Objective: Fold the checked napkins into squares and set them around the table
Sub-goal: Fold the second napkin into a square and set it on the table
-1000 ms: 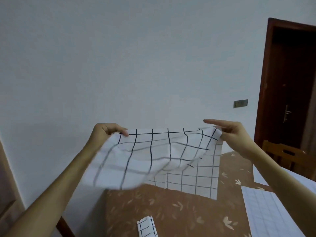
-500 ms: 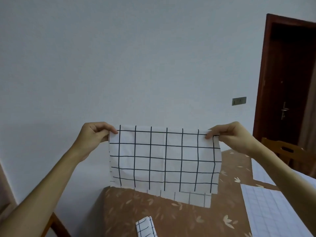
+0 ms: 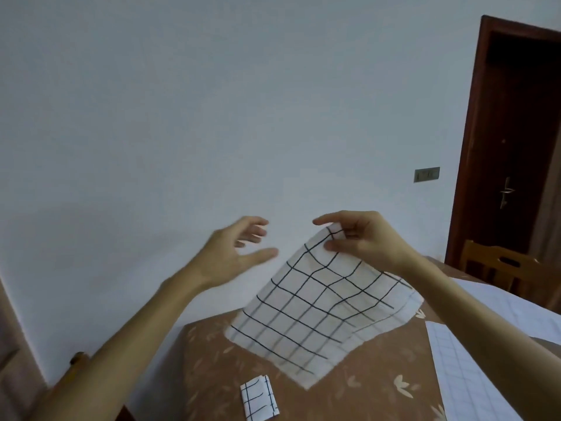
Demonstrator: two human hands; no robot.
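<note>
A white napkin with a black check (image 3: 315, 314) hangs in the air above the table, doubled over and slanting down to the left. My right hand (image 3: 361, 238) pinches its upper corners together between thumb and fingers. My left hand (image 3: 236, 253) hovers just left of that corner, fingers spread, touching nothing. A second checked napkin (image 3: 258, 401), folded into a small square, lies on the brown leaf-patterned tablecloth (image 3: 364, 399) near the table's left edge.
Pale gridded sheets (image 3: 473, 384) cover the table's right side. A wooden chair (image 3: 498, 265) stands at the far right before a dark wooden door (image 3: 522, 141). Part of another chair (image 3: 76, 363) shows at lower left. A plain wall is ahead.
The napkin was held stretched flat between both hands. My left hand brought its corner over to the right hand and let go, and the cloth now hangs from the right hand alone.
</note>
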